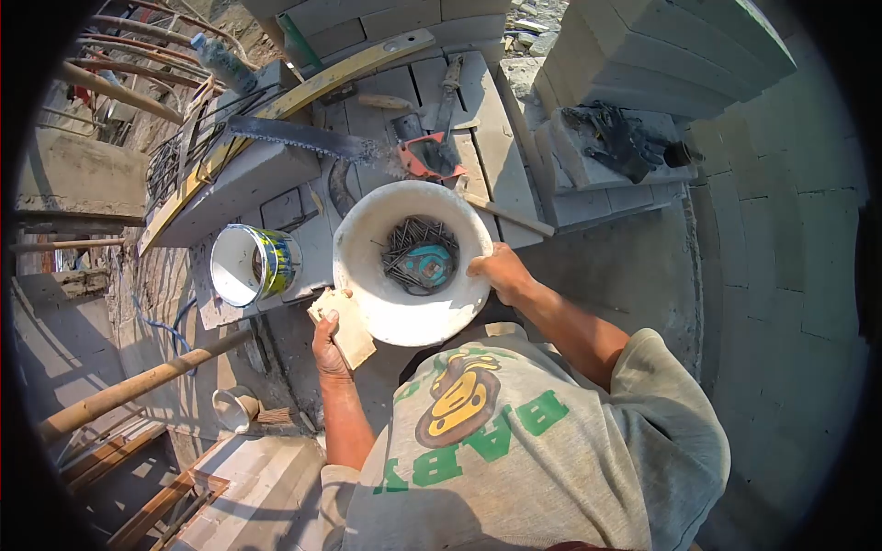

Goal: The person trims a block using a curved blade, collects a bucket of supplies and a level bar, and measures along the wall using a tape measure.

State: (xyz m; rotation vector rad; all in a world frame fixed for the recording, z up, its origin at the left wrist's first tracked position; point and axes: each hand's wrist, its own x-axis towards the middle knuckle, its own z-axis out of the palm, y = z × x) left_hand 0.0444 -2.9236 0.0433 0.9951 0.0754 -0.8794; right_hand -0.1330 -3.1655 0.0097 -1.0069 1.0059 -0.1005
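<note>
A white bucket (413, 317) leans toward me at the edge of the block platform, with nails (404, 243) and a round teal object (428, 265) at its bottom. My right hand (503, 273) grips the bucket's rim on the right side. Left of the bucket, my left hand (329, 342) is closed round a flat, pale piece with a rough end (347, 331). Beside them on the platform stands a small white pail (241, 266) with a coloured outside.
Behind the bucket lie a handsaw (299, 136), a red-handled tool (430, 156) and a long yellow level (344, 73). Dark gloves (620, 147) rest on blocks at the right. Wooden poles (138, 390) and a tipped pale container (234, 409) are at the lower left.
</note>
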